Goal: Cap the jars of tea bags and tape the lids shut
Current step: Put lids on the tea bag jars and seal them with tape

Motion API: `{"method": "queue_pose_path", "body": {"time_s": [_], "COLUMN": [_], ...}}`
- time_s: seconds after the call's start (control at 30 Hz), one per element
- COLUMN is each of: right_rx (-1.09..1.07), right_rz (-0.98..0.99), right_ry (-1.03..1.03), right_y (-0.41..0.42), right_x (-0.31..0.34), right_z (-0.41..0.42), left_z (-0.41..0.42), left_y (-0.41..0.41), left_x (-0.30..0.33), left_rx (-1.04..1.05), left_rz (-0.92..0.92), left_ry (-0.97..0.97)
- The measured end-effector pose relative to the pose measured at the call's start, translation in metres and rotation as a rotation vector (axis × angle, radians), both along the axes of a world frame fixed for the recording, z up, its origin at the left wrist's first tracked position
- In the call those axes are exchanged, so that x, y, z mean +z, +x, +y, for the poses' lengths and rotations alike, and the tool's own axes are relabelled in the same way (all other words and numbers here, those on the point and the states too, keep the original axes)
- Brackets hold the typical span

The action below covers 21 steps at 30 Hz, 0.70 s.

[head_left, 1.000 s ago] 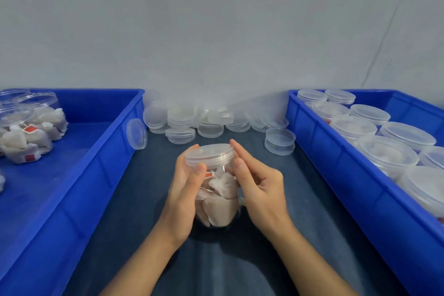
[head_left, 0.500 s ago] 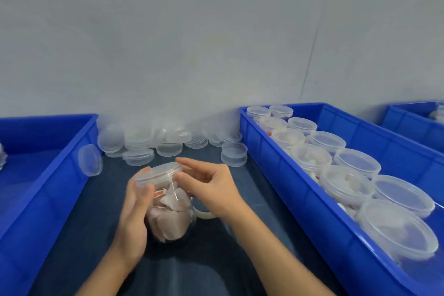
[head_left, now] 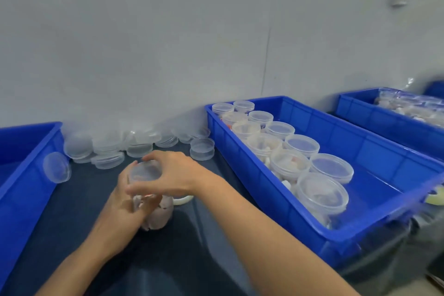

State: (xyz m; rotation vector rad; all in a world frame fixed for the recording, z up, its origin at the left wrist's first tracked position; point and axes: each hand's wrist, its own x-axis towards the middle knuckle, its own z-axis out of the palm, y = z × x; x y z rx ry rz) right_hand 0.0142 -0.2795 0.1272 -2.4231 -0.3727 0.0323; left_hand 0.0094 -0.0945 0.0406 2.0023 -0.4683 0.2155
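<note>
**Jar in both hands, lid on top, three blue bins around**

Plain grey wall behind, dark blue table (head_left: pixel 72 235) underneath. Sitting on that table near the middle: one clear jar (head_left: pixel 158 216) stuffed with tea bags, clear lid (head_left: pixel 145 172) on its mouth. Left hand (head_left: pixel 120 209) wrapped round the jar's side, fingers curled onto it. Right hand (head_left: pixel 174 176) arched over the top, fingertips and thumb pinching the lid's rim. Can't tell if the lid is seated all the way, bit blurry there. White roll of tape (head_left: pixel 183 200) peeking out just behind the jar, under the right wrist.

Three blue bins in sight: left bin (head_left: pixel 26 190), only its corner showing; middle bin (head_left: pixel 360 230) on the right, holding eleven lidded jars (head_left: pixel 322 196) as far as countable, in two rows along its left side; far bin (head_left: pixel 374 115) further right, packed with more, too blurry to count.

Loose spare lids (head_left: pixel 139 146) piled along the wall, roughly a dozen, hard to separate. One single lid (head_left: pixel 57 168) leaning against the left bin's wall.
</note>
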Motion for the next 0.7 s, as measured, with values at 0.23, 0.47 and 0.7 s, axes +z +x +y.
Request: {"method": "queue_pose_path", "body": {"time_s": [0.23,0.47,0.7], "right_rx": [-0.066,-0.165,-0.363], "right_rz": [-0.202,-0.275,-0.415], "right_ry": [-0.114,-0.144,-0.095], "right_y": [-0.015,-0.018,0.020], "right_x": [0.032,0.081,0.132], "right_z": [-0.022,-0.070,-0.133], "left_z": [-0.035,-0.094,-0.172], "left_y": [-0.011,-0.001,0.041], "left_x": [0.042,0.076,0.129], "left_rx": [0.028,0.067,0.069], "left_rz": [-0.051,-0.122,-0.191], "left_ry": [0.042,-0.014,-0.107]}}
